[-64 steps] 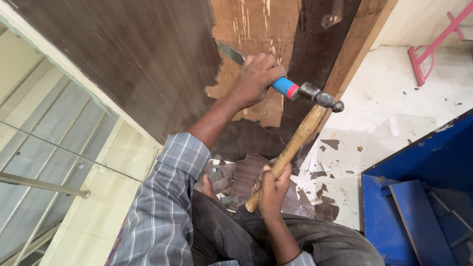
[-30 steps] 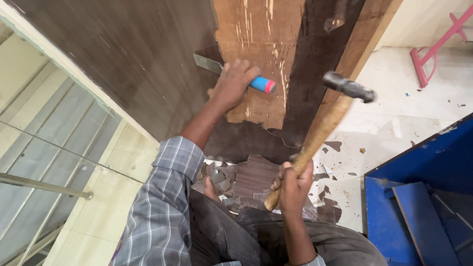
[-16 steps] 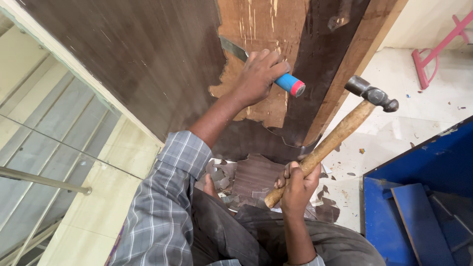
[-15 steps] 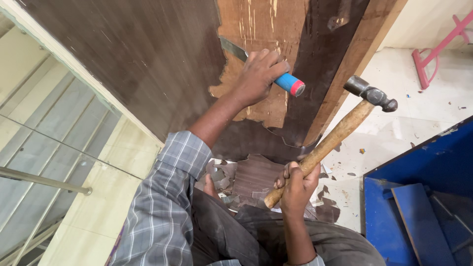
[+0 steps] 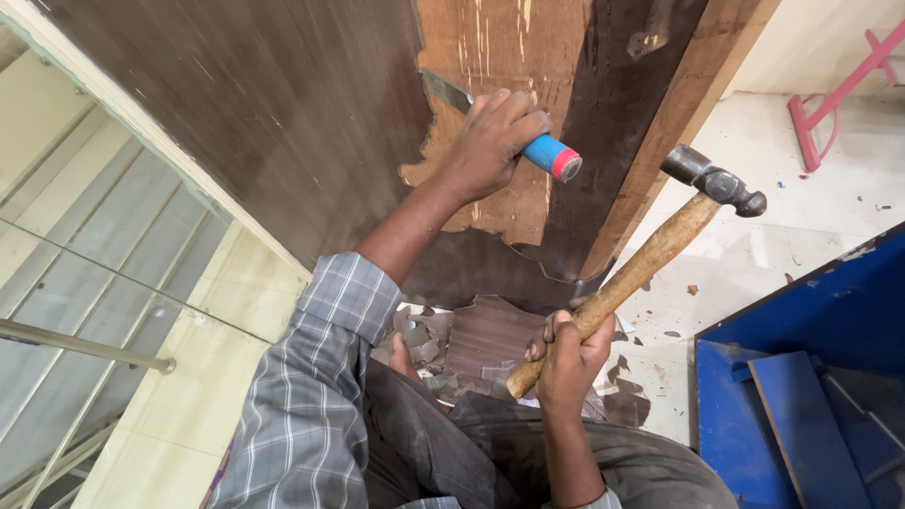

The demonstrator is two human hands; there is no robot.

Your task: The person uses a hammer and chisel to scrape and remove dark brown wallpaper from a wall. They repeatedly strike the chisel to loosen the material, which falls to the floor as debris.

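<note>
Slanting chisel point(image 5: 500, 123) tip up-left in left hand point(image 5: 490, 141), hammer point(image 5: 641, 264) head up-right

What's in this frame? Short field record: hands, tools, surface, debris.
left hand: grips chisel, blue handle with red end, blade on the panel
right hand: holds hammer by its wooden handle, head raised, clear of the chisel
surface: dark veneered wood panel, bare patch around the blade
debris: veneer scraps by the knees

The left hand point(image 5: 490, 141) grips a blue-handled chisel point(image 5: 504, 127) against the far wooden door point(image 5: 283, 113), while the right hand point(image 5: 568, 358) holds a wooden-handled hammer point(image 5: 650, 259) nearer, to the right.
</note>
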